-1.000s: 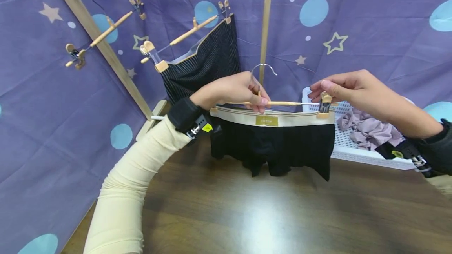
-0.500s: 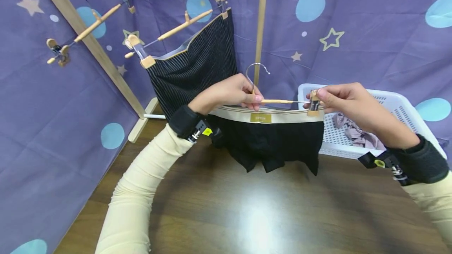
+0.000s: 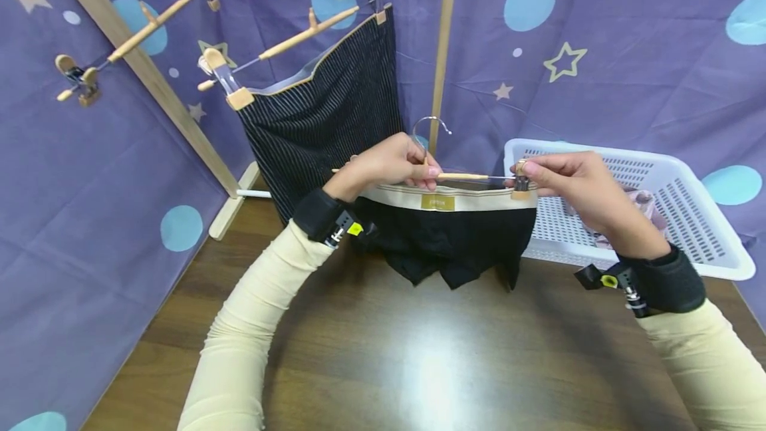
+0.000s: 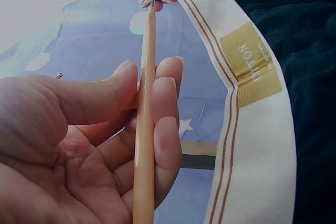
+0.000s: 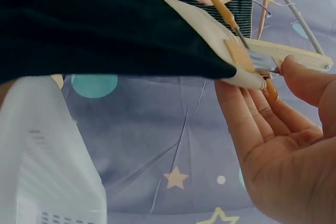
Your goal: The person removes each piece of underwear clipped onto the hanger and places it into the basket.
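Black boxer briefs (image 3: 449, 235) with a white waistband and a gold label hang from a wooden clip hanger (image 3: 463, 176) with a metal hook. My left hand (image 3: 397, 163) grips the hanger's bar near its middle; in the left wrist view, thumb and fingers curl round the bar (image 4: 144, 171). At the hanger's right end my right hand (image 3: 574, 178) pinches the hanger clip (image 3: 520, 185). The right wrist view shows its thumb on the clip (image 5: 257, 59) and the fingers behind the waistband, whose corner sits in the clip. The hanger's left end is mostly hidden behind my left hand.
Dark striped shorts (image 3: 326, 78) hang from a second hanger at the back left, with a bare hanger (image 3: 149, 32) farther left. The rack's wooden post (image 3: 444, 52) rises behind my hands. At right stands a white basket (image 3: 706, 218) with pinkish cloth (image 3: 646, 205).
My right hand has come left and down onto the hanger clip and now pinches it. My left hand has kept its grip on the bar. The head view has tilted downward.
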`<move>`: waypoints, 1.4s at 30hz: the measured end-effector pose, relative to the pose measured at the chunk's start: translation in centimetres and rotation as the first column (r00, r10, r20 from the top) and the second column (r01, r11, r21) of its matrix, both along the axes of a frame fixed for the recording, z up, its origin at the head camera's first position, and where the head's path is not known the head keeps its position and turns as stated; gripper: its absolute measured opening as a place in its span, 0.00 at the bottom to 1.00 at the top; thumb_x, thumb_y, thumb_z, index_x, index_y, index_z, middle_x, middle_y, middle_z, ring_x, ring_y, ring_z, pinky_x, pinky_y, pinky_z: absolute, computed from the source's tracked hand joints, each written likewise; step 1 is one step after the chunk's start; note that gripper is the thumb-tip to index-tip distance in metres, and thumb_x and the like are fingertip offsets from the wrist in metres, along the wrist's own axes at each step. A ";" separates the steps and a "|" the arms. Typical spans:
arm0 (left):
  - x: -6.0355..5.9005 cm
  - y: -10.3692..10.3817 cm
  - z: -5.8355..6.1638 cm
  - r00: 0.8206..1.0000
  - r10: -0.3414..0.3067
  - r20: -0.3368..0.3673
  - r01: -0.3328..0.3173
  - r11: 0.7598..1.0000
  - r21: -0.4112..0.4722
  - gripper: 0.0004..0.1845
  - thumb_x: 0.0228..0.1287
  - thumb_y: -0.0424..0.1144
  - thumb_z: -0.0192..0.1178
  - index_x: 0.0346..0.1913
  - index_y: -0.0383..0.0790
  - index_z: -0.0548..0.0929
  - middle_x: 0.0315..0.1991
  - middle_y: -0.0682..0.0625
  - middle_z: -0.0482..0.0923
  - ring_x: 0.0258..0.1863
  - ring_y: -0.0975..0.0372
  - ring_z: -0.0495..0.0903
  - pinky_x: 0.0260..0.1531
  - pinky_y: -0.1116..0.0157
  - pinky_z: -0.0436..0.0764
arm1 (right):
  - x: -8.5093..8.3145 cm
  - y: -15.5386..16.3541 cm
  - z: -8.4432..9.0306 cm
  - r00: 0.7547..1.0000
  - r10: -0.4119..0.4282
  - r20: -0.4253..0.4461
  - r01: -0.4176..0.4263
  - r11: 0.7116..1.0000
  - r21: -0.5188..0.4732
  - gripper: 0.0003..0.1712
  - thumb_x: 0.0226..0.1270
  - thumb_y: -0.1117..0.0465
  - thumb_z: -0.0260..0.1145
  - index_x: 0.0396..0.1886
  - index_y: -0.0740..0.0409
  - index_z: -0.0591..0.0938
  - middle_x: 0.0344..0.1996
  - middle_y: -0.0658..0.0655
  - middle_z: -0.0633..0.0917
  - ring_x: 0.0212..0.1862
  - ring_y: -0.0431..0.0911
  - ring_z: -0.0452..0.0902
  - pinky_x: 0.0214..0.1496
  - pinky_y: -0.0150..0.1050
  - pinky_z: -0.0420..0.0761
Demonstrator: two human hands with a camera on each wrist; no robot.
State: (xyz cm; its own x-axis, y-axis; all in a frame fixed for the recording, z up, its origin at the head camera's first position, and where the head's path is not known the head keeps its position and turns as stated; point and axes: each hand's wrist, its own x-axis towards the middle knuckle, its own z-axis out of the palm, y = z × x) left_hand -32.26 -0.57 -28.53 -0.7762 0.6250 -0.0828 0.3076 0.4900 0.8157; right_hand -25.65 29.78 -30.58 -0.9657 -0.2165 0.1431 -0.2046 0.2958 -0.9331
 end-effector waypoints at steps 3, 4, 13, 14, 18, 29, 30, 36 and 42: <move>-0.2 0.2 -0.7 1.000 0.006 0.012 -0.006 1.000 0.006 0.12 0.72 0.34 0.62 0.44 0.25 0.88 0.33 0.47 0.89 0.28 0.68 0.84 0.35 0.70 0.86 | -0.2 0.0 -0.7 1.000 -0.005 0.015 0.006 0.999 -0.043 0.12 0.74 0.61 0.66 0.52 0.54 0.89 0.41 0.39 0.90 0.44 0.32 0.87 0.44 0.28 0.87; -0.3 0.2 -0.9 1.000 0.009 0.018 -0.010 1.000 0.009 0.12 0.72 0.34 0.62 0.44 0.25 0.88 0.33 0.47 0.89 0.28 0.68 0.84 0.35 0.70 0.86 | -0.3 0.0 -0.9 1.000 0.002 0.020 0.000 0.998 -0.059 0.13 0.74 0.61 0.66 0.54 0.56 0.88 0.41 0.40 0.91 0.44 0.32 0.87 0.44 0.29 0.87; -0.6 0.5 -2.6 0.997 0.049 0.054 -0.051 0.998 0.035 0.12 0.73 0.34 0.61 0.43 0.25 0.88 0.29 0.50 0.88 0.27 0.68 0.83 0.30 0.72 0.82 | -1.1 0.0 -2.2 0.993 -0.034 0.116 0.043 0.997 -0.072 0.09 0.74 0.55 0.67 0.48 0.48 0.90 0.40 0.38 0.90 0.48 0.31 0.85 0.47 0.28 0.86; -0.7 0.6 -2.8 0.996 0.057 0.063 -0.060 0.998 0.037 0.12 0.73 0.34 0.61 0.44 0.25 0.88 0.28 0.51 0.88 0.27 0.68 0.83 0.30 0.72 0.82 | -1.4 0.1 -2.4 0.992 -0.031 0.121 0.039 0.997 -0.063 0.09 0.74 0.54 0.67 0.47 0.46 0.90 0.40 0.36 0.90 0.49 0.29 0.84 0.47 0.27 0.86; -1.2 0.9 -3.6 0.990 0.098 0.106 -0.103 0.993 0.049 0.12 0.74 0.34 0.61 0.44 0.25 0.87 0.27 0.53 0.87 0.26 0.68 0.82 0.30 0.72 0.82 | -2.8 0.6 -3.1 0.987 0.039 0.154 -0.014 0.988 -0.154 0.07 0.74 0.57 0.67 0.44 0.45 0.90 0.40 0.39 0.91 0.47 0.30 0.85 0.46 0.27 0.86; -1.8 2.1 -5.3 0.957 0.229 0.178 -0.247 0.966 0.083 0.12 0.73 0.33 0.62 0.46 0.23 0.86 0.26 0.49 0.87 0.28 0.62 0.85 0.34 0.68 0.87 | -5.7 1.6 -4.4 0.953 0.183 0.241 -0.106 0.948 -0.300 0.08 0.74 0.61 0.65 0.39 0.48 0.90 0.37 0.46 0.92 0.40 0.37 0.90 0.43 0.30 0.88; -1.8 2.2 -5.4 0.957 0.232 0.175 -0.248 0.965 0.079 0.12 0.73 0.33 0.61 0.46 0.23 0.86 0.26 0.49 0.87 0.28 0.61 0.85 0.34 0.68 0.87 | -5.8 1.7 -4.5 0.953 0.180 0.244 -0.103 0.949 -0.297 0.08 0.75 0.61 0.65 0.38 0.47 0.90 0.37 0.45 0.92 0.40 0.37 0.90 0.43 0.29 0.88; -2.1 2.3 -6.0 0.951 0.251 0.179 -0.268 0.961 0.073 0.12 0.72 0.33 0.63 0.44 0.23 0.86 0.24 0.52 0.86 0.27 0.62 0.85 0.32 0.69 0.86 | -6.1 1.8 -5.2 0.952 0.163 0.258 -0.093 0.960 -0.265 0.10 0.75 0.60 0.65 0.36 0.43 0.90 0.37 0.41 0.92 0.39 0.34 0.89 0.44 0.28 0.87; -2.2 2.4 -6.2 0.934 0.287 0.212 -0.312 0.946 0.089 0.09 0.69 0.32 0.65 0.38 0.26 0.88 0.25 0.51 0.86 0.27 0.60 0.86 0.31 0.69 0.87 | -6.3 1.8 -5.6 0.952 0.177 0.249 -0.106 0.956 -0.273 0.09 0.76 0.60 0.64 0.38 0.45 0.89 0.37 0.41 0.91 0.41 0.35 0.89 0.45 0.29 0.87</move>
State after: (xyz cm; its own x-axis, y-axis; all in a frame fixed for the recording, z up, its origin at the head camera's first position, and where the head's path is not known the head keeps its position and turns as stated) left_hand -34.48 1.86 -34.78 -0.9051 0.3806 -0.1895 -0.0082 0.4299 0.9028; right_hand -31.91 31.58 -36.15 -0.9376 -0.3444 -0.0484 0.0410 0.0288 -0.9987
